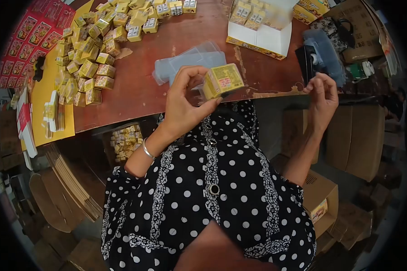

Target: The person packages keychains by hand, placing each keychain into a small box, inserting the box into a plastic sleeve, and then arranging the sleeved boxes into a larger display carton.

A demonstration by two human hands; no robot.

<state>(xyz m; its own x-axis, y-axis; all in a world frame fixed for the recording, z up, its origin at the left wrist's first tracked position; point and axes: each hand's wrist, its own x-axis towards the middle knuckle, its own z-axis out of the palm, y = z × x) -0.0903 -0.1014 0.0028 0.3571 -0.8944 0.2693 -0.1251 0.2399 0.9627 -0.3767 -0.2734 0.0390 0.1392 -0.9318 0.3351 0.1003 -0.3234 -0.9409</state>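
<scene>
My left hand point(184, 99) holds a small yellow box point(222, 80) by its side, just above the near edge of the brown table point(140, 86). My right hand point(323, 92) is raised to the right of it, fingers pinched together near a black tape dispenser point(308, 61); whether anything thin is between the fingers I cannot tell. A stack of clear plastic sleeves point(190, 61) lies on the table just behind the left hand.
A heap of several small yellow boxes point(92, 54) covers the table's left and far side. An open white carton point(262, 22) with yellow boxes stands at the back. Red printed sheets point(29, 40) lie far left. Cardboard cartons point(321, 198) and a bin of boxes point(125, 141) sit below.
</scene>
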